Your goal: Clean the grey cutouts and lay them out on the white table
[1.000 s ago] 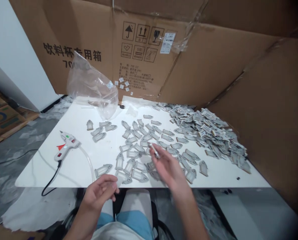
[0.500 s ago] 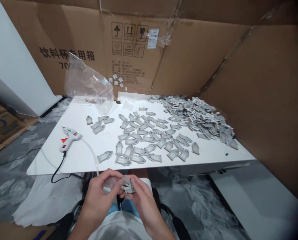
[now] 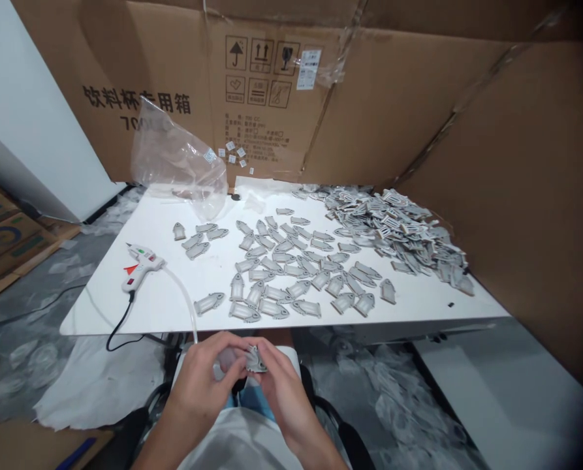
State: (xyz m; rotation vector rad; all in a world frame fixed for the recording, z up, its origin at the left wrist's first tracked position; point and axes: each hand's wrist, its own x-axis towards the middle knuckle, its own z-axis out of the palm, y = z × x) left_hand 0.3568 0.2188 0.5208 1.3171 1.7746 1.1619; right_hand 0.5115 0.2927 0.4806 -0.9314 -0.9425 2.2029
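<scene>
Below the table's front edge, my left hand (image 3: 207, 372) and my right hand (image 3: 281, 385) meet over my lap. Between their fingertips they pinch a small grey pointed piece (image 3: 256, 359), partly covered by the fingers. It resembles the flat grey pieces (image 3: 274, 293) with pale centres that lie spread over the white table (image 3: 173, 300) in front of me. A large heap of similar grey pieces (image 3: 393, 219) rises at the back right. To the left, a white glue gun (image 3: 144, 264) with a red trigger rests on the table, a pale glue stick (image 3: 186, 300) trailing from its back.
Tall cardboard (image 3: 271, 78) walls the table's back and right side. A clear plastic bag (image 3: 178, 163) leans at the back left, beside several small labels (image 3: 232, 158) stuck on the cardboard. The gun's black cord (image 3: 119, 323) drops over the front edge. Crumpled plastic (image 3: 399, 405) covers the floor.
The grey piece has turned slightly between my fingers, showing its face more. My hands stay together. The whole view has shifted a little to the right.
</scene>
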